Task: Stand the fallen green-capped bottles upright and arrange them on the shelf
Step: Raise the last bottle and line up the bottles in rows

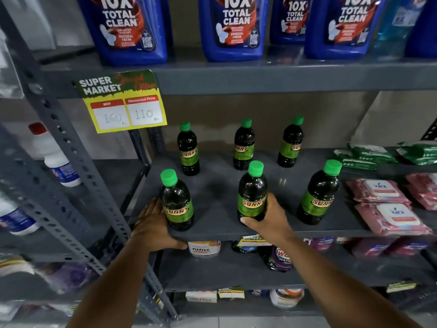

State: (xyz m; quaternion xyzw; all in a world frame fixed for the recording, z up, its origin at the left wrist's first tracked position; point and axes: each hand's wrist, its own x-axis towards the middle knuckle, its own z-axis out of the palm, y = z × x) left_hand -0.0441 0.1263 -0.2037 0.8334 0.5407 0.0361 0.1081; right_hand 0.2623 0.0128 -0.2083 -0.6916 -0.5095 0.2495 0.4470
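Several dark bottles with green caps and green "SUNNY" labels stand upright on the grey shelf [217, 185], in a back row and a front row. My left hand [151, 223] wraps the base of the front-left bottle [176, 204] at the shelf's front edge. My right hand [267, 218] grips the lower part of the front-middle bottle [252, 192]. The front-right bottle [318, 195] stands free. In the back row stand the left bottle [188, 150], the middle bottle [243, 145] and the right bottle [290, 143]. No bottle lies on its side.
Pink wipe packs [387, 207] and green packs [369, 155] fill the shelf's right side. Blue cleaner jugs [231, 27] stand on the shelf above, with a yellow price tag [123, 102] hanging below them. More goods sit on the lower shelves; a slotted steel upright [78, 185] runs at the left.
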